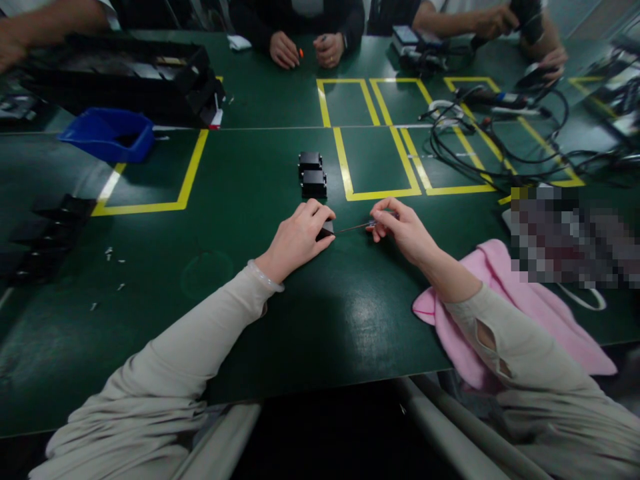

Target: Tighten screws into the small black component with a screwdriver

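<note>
My left hand (299, 237) rests on the green table (240, 200) and grips a small black block (327, 230) at its fingertips. My right hand (400, 228) pinches a thin screwdriver (356, 227), whose tip points left and touches the block. Two more black blocks (313, 176) sit side by side just beyond my hands, beside a yellow-taped rectangle (375, 160).
A pink cloth (505, 293) lies under my right forearm. A blue bin (107, 133) and a black case (125, 73) stand far left, black parts (45, 233) at the left edge. Tangled cables (490, 133) fill the far right. Other people's hands (305, 50) rest across the table.
</note>
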Tool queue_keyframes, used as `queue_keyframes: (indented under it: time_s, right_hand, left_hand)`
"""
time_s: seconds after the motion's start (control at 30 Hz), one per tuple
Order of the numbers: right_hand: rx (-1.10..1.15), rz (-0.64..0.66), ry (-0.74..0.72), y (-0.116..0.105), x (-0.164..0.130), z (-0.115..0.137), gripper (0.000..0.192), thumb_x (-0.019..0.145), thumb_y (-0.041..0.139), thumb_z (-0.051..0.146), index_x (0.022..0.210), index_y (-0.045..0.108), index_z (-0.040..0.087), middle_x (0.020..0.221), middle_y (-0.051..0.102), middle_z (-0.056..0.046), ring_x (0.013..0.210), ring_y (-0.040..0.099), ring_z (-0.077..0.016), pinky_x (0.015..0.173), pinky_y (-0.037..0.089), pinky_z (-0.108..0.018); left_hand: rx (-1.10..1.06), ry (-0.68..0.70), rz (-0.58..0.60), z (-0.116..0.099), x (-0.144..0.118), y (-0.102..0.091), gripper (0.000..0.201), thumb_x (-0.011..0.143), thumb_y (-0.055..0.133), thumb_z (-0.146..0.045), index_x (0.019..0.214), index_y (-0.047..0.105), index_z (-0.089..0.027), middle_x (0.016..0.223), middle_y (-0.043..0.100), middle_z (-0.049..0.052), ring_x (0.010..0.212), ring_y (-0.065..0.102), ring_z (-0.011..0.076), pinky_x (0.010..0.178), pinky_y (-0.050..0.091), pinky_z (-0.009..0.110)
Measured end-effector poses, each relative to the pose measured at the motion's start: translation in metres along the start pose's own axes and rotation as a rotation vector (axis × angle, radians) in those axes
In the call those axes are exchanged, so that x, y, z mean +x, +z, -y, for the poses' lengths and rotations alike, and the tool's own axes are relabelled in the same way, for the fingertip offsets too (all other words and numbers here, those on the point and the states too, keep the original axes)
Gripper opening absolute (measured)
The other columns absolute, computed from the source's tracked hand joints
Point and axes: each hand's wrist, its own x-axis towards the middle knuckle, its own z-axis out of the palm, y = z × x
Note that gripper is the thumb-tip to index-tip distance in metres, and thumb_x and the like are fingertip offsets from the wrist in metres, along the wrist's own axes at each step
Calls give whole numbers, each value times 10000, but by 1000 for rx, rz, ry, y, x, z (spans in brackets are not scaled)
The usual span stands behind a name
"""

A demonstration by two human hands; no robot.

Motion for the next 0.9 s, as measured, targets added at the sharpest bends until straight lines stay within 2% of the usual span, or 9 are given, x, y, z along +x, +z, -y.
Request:
queue_keyframes:
  time_s: [0.13,0.3,0.5,0.67,0.8,0.9]
  right_hand:
    - [1,19,6,-1,0,-1,280,945,726,457,861,590,226,471,452,105,486,559,-112,622,507,-295]
    - [9,-4,-1,0,1,-1,271,885,794,398,903,590,222,536,562,89,511,590,-106,626,506,-288]
    - [-13,7,3,0,1,-2,264,915,749,425,866,592,220,472,478,110,487,571,-100,581,465,-271]
    - [-1,-4,-4,0,1,-2,235,877,786,354,902,597,215,539,571,89,510,594,-99,607,479,-278]
    - [5,14,-4,0,1,-1,243,948,693,415,861,602,208,482,480,102,485,567,-100,586,465,-275]
    - [1,11,-6,0,1,-1,249,923,731,418,868,601,213,461,452,115,478,569,-101,580,454,-273]
  left_hand:
    - [2,3,-1,0,0,0,302,945,691,-240,1214,565,-189,1213,609,93,1094,610,252,734,566,328]
    - [10,8,-4,1,0,1,313,941,702,-241,1217,565,-186,1211,610,90,1089,612,247,742,564,323]
    - [15,7,-5,1,0,2,313,938,708,-246,1211,568,-186,1208,611,90,1094,609,249,757,567,330]
    - [12,9,-4,1,0,2,321,934,713,-239,1214,566,-184,1211,609,89,1098,610,248,755,565,327]
    - [13,6,-5,1,1,1,319,934,716,-241,1209,568,-181,1208,610,89,1090,612,248,740,563,325]
    - [10,12,-9,2,0,1,322,936,716,-242,1214,568,-178,1215,611,91,1090,612,247,744,565,326]
